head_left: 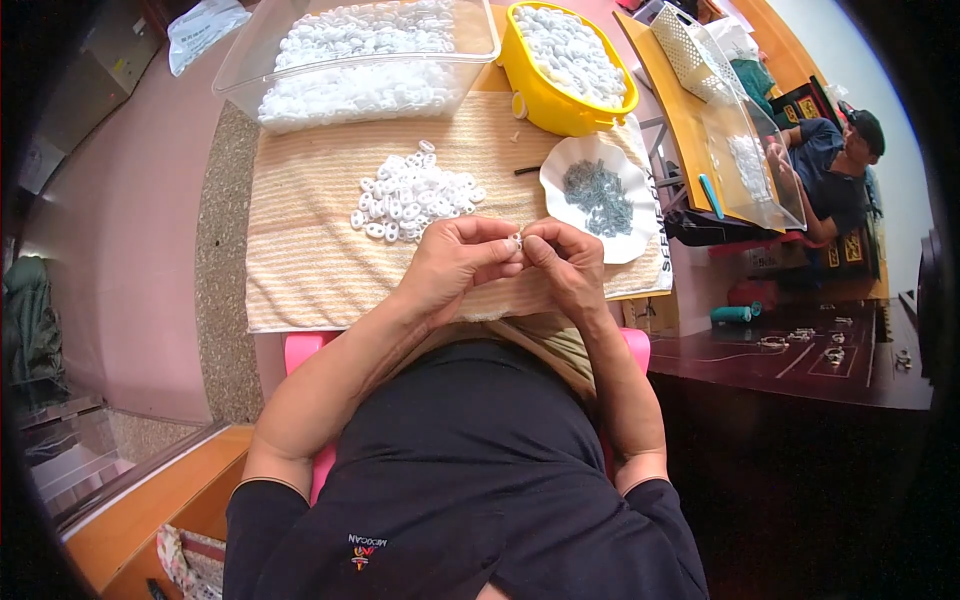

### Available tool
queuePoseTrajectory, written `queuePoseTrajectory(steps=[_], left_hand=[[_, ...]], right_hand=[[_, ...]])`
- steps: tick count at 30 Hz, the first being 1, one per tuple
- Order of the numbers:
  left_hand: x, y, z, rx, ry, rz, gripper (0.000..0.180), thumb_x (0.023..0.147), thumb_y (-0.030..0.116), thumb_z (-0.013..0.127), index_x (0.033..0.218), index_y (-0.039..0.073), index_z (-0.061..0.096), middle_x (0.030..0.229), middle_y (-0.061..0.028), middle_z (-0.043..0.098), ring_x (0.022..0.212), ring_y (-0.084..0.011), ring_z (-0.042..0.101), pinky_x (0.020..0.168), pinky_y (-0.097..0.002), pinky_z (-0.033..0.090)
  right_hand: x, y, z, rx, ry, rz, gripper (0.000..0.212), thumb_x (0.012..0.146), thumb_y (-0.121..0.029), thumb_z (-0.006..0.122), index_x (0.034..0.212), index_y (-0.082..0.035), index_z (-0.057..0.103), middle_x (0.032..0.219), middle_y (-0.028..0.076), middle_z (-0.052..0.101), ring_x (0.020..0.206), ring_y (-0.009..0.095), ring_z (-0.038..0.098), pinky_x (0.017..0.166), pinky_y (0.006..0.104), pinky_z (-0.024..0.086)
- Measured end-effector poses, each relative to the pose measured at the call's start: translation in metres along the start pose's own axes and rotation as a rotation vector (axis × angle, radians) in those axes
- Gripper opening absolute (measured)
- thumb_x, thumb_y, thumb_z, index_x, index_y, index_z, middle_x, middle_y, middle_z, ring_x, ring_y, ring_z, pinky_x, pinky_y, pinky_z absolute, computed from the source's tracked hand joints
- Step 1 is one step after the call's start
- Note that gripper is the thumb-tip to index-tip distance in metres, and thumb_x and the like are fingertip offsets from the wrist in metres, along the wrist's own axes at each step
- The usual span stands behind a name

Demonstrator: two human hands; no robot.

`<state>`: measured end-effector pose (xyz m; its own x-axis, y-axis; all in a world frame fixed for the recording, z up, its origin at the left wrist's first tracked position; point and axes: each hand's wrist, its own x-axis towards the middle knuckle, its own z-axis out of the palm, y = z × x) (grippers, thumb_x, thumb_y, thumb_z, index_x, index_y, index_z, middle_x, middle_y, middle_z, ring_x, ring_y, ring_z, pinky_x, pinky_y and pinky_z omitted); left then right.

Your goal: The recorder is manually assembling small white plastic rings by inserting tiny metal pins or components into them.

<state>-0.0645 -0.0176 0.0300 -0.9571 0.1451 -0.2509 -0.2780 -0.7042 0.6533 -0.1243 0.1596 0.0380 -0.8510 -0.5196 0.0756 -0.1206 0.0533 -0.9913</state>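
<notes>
My left hand (450, 262) and my right hand (572, 268) meet over the near edge of a striped towel (320, 270). Between their pinched fingertips is a small white plastic piece (517, 240); the fingers cover most of it. Beyond my left hand lies a loose pile of white oval plastic pieces (415, 195) with holes in them. A white wavy-rimmed dish (635, 242) sits just past my right hand, holding many small thin grey pieces (600, 197), too fine to make out.
At the back stand a clear plastic bin (240, 85) and a yellow tub (515, 70), both full of white pieces. A short black stick (526, 171) lies beside the dish. On the right, another person (835, 170) sits at a table with a clear tray (785, 195).
</notes>
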Motion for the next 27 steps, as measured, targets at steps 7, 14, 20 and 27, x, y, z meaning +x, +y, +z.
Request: queuePoseTrajectory(steps=[7,14,20,27], left_hand=[[0.0,-0.002,-0.001,-0.003,-0.003,0.002,0.02,0.087,0.005,0.066,0.105,-0.003,0.063,0.095,-0.0098,0.067,0.082,-0.014,0.066,0.078,-0.0266,0.058],[0.0,-0.005,0.001,-0.018,0.004,0.02,0.018,0.088,0.003,0.065,0.105,-0.004,0.063,0.097,-0.0102,0.067,0.082,-0.0148,0.066,0.078,-0.0269,0.058],[-0.001,-0.006,0.002,-0.008,0.019,0.035,0.017,0.088,0.002,0.065,0.104,-0.004,0.063,0.098,-0.0107,0.066,0.083,-0.0154,0.066,0.079,-0.0275,0.058],[-0.003,-0.005,0.006,0.032,0.043,0.079,0.016,0.087,0.003,0.066,0.101,-0.006,0.064,0.093,-0.0105,0.068,0.079,-0.0138,0.066,0.075,-0.0246,0.057]], right_hand=[[0.0,0.005,-0.003,-0.07,-0.012,-0.018,0.01,0.092,-0.008,0.063,0.092,0.002,0.065,0.08,0.0,0.064,0.072,0.005,0.057,0.066,0.0195,0.048],[-0.001,0.01,-0.001,-0.038,-0.023,0.011,0.013,0.094,-0.011,0.061,0.093,0.002,0.064,0.082,-0.001,0.063,0.075,0.004,0.055,0.067,0.0186,0.046],[-0.002,0.006,0.001,-0.051,-0.035,0.02,0.015,0.095,-0.012,0.059,0.092,0.002,0.063,0.084,-0.001,0.062,0.077,0.004,0.054,0.069,0.0177,0.044],[-0.002,0.005,0.001,0.006,-0.024,0.07,0.016,0.094,-0.013,0.061,0.093,0.003,0.065,0.082,0.0,0.064,0.074,0.005,0.056,0.067,0.0178,0.046]])
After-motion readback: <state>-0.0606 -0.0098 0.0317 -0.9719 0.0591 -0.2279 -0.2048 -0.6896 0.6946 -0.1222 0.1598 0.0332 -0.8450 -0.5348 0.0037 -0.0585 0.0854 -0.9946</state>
